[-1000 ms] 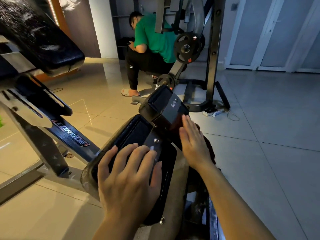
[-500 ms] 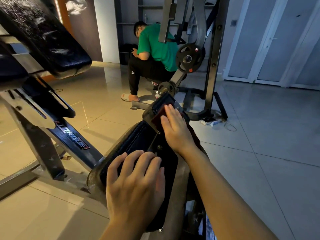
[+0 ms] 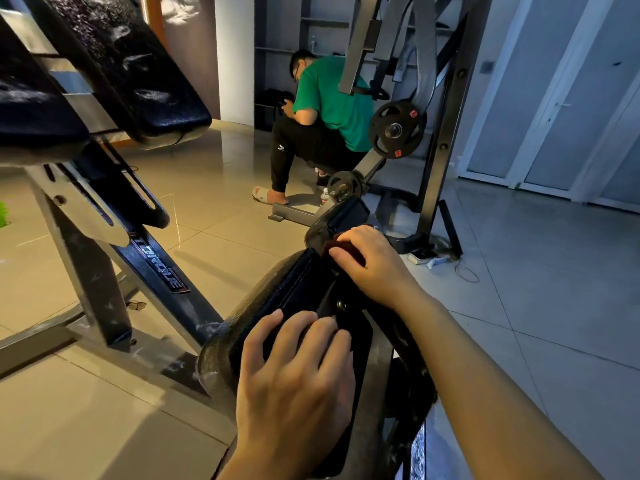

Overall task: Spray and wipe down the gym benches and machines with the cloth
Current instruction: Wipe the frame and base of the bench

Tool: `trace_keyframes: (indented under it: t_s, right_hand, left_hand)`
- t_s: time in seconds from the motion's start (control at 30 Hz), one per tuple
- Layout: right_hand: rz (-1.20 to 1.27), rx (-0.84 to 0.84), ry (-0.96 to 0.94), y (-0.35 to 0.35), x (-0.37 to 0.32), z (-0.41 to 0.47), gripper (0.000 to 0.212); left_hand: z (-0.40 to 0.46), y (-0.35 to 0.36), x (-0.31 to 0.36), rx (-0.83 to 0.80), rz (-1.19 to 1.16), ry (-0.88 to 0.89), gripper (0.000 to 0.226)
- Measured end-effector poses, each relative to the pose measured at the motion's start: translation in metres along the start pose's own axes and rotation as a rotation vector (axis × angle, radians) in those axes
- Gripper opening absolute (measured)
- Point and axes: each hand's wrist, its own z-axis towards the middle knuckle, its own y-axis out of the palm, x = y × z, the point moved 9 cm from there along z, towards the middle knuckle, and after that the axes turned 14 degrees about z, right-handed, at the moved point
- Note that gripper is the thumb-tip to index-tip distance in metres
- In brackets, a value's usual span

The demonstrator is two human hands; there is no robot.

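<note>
A black padded rest [image 3: 298, 289] of a gym machine lies right below me, with a smaller black pad [image 3: 346, 213] hinged beyond it. My left hand [image 3: 294, 372] rests on the near pad, fingers spread and slightly bent, holding nothing. At the joint between the two pads my right hand [image 3: 374, 268] presses down with its fingers curled over a dark red cloth [image 3: 331, 244]. Only a small edge of that cloth shows under the fingertips. No spray bottle is in view.
A big black bench pad [image 3: 138, 81] marked with wet streaks hangs at upper left on a slanted steel frame [image 3: 159, 268]. A person in a green shirt [image 3: 332, 98] crouches beside a plate-loaded machine [image 3: 396, 131]. A power strip [image 3: 426, 259] lies on the tiled floor; white doors [image 3: 554, 98] stand right.
My right hand has slid forward along the pad toward the far pad, and its fingers have gone from flat to curled over the cloth. My left hand has stayed on the near pad.
</note>
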Motion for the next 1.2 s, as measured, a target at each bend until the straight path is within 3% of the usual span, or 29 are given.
trace_keyframes:
  t_s: [0.13,0.27,0.47,0.7,0.87,1.03,1.2]
  right_hand:
    - [-0.053,0.017,0.08,0.002,0.005,0.008,0.025]
    - [-0.096,-0.052,-0.046,0.011,-0.008,-0.011,0.014]
    - [-0.005,-0.031,-0.178,0.006,-0.028,-0.031,0.021]
    - [0.097,0.399,-0.137,-0.016,-0.003,-0.084,0.032]
    - [0.253,0.561,0.177,-0.027,0.041,-0.095,0.025]
    - [0.29,0.454,0.273,-0.012,0.042,-0.075,0.031]
    - [0.207,0.256,0.171,0.008,0.007,-0.04,0.049]
  left_hand:
    - [-0.001,-0.001,-0.001,-0.003,-0.022,0.008,0.012]
    - [-0.001,0.001,-0.003,0.0,-0.021,0.007,0.011]
    - [-0.001,0.002,-0.004,-0.006,-0.015,0.002,0.012]
    - [0.0,0.0,-0.004,0.0,-0.014,-0.008,0.01]
    - [0.0,-0.002,-0.004,0.005,-0.005,-0.006,0.01]
    - [0.002,-0.002,-0.004,0.007,0.0,-0.018,0.01]
    - [0.002,-0.001,-0.004,-0.016,0.004,-0.005,0.012]
